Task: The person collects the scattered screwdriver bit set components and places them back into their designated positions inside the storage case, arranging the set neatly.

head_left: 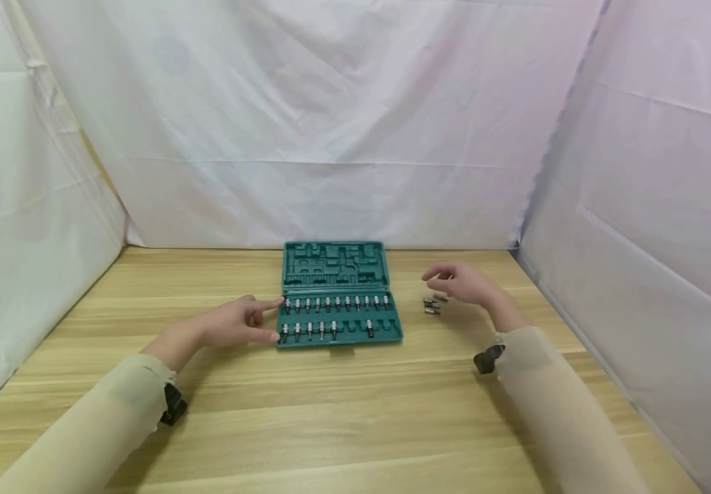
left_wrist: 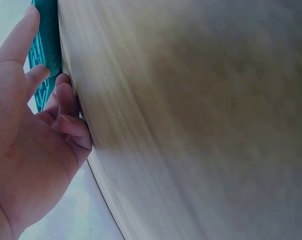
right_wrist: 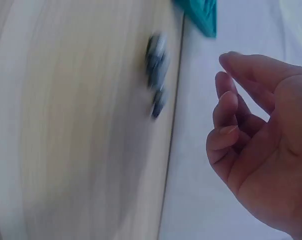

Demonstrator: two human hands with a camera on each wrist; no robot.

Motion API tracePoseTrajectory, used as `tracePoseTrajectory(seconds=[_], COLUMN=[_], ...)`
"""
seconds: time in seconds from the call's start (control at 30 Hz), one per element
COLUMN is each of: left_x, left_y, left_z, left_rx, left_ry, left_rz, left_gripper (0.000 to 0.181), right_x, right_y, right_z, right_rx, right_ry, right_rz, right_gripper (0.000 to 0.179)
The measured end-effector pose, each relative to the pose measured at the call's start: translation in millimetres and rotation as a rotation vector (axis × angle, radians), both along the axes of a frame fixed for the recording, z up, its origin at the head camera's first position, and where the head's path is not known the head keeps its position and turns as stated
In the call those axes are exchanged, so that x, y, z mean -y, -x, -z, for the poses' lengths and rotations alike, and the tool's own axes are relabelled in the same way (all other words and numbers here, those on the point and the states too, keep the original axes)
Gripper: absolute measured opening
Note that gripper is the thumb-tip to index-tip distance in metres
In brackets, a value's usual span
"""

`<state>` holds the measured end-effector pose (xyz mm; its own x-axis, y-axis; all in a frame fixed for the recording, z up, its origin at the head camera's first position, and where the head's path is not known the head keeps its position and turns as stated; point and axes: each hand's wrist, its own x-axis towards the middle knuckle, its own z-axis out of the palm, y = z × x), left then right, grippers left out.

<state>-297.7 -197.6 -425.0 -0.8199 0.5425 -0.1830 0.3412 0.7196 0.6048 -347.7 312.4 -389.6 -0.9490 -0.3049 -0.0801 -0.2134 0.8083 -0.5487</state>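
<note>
A green plastic case [head_left: 341,336] lies unfolded on the table, its lid [head_left: 335,264] leaning up behind. Two rows of silver bit sockets [head_left: 321,328] stand in its slots; some front-row slots hold nothing. My left hand [head_left: 232,322] touches the case's left side, index finger at the back and thumb at the front corner, both extended; its other fingers curl in. Just right of the case, several loose bit sockets [head_left: 432,306] lie on the wood. Over them hovers my right hand [head_left: 459,283], fingers loosely bent and holding nothing; the right wrist view shows these sockets [right_wrist: 156,62] blurred.
The wooden table [head_left: 306,425] stretches in front of the case and to both sides. A white cloth [head_left: 331,137] hangs behind it, with more cloth walls at left and right. A black wrist device [head_left: 173,405] sits at each sleeve cuff.
</note>
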Motion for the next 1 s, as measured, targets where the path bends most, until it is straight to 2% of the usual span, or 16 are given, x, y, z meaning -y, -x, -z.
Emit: tracePoseTrajectory(seconds=[0.17, 0.3, 0.73, 1.0], left_x=[-1.5, -1.8, 0.1, 1.0], left_y=[-0.6, -1.7, 0.9, 2.2], left_z=[-1.1, -1.2, 4.3, 5.8], left_rx=[0.009, 0.012, 0.001, 0.002], left_ry=[-0.017, -0.028, -0.016, -0.024], left_rz=[-0.008, -0.009, -0.017, -0.019], left_gripper=[0.090, 0.090, 0.090, 0.090], right_x=[-21, -29, -27, -29], right_y=[6.2, 9.1, 6.9, 10.2], right_z=[6.3, 9.7, 17.4, 20.8], right_rx=[-0.008, 0.002, 0.049, 0.014], right_ry=[-0.040, -0.043, -0.044, -0.079], right_rz=[0.049, 0.045, -0.002, 0.003], right_gripper=[0.033, 0.029, 0.026, 0.024])
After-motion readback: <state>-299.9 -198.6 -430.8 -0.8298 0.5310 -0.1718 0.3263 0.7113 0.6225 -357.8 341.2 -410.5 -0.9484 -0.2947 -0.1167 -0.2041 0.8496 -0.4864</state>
